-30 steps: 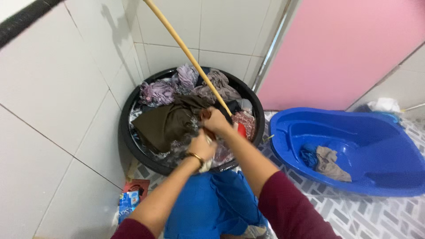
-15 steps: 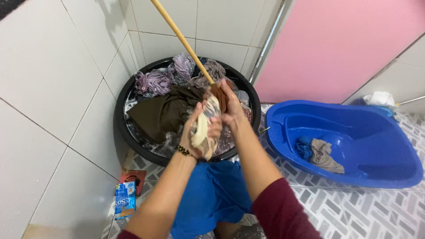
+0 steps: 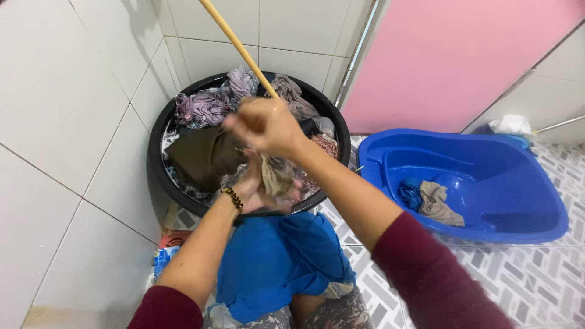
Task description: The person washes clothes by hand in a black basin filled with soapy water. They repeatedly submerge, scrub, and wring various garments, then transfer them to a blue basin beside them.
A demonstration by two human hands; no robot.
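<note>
Hands over black tub (image 3: 159,183) rim. Right hand (image 3: 268,127) fisted on top of wet patterned cloth (image 3: 277,176), raised above tub; left hand (image 3: 253,189) gripping its lower end, just inside near rim. Wooden stick (image 3: 234,45) slanting out of tub right behind right hand, partly blocking. Tub packed with brown and purple laundry. Blue basin (image 3: 542,225) right of tub, two rags inside. Versus half a second ago: right hand higher, cloth stretched longer. Wall tight left of tub; open tiled floor to its right.
</note>
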